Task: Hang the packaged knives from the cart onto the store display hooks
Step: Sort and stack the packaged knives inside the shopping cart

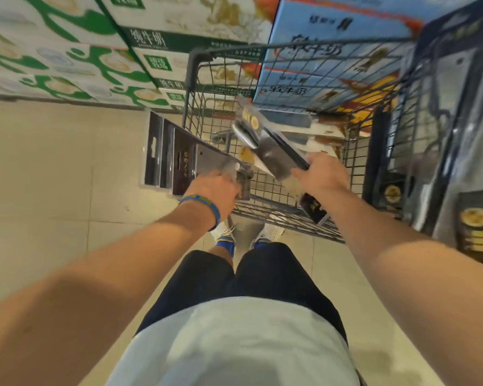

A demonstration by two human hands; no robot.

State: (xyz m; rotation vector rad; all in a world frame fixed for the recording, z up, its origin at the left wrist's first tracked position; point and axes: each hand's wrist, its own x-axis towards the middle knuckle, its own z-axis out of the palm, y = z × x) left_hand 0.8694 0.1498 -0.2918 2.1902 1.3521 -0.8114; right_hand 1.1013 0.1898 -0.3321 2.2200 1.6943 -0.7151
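My left hand (216,188), with a blue wristband, grips a fanned stack of several dark knife packages (176,160) over the left rim of the wire cart (287,87). My right hand (322,174) holds one long knife package (265,140) at its lower part, tilted up to the left above the cart basket. More packaged knives hang on the store display (457,151) at the right edge. The view is blurred by motion.
Stacked milk cartons in green and white (76,43) and in blue (340,45) stand beyond the cart. Pale floor tiles (53,176) spread to the left. My legs and shoes (226,235) are right behind the cart.
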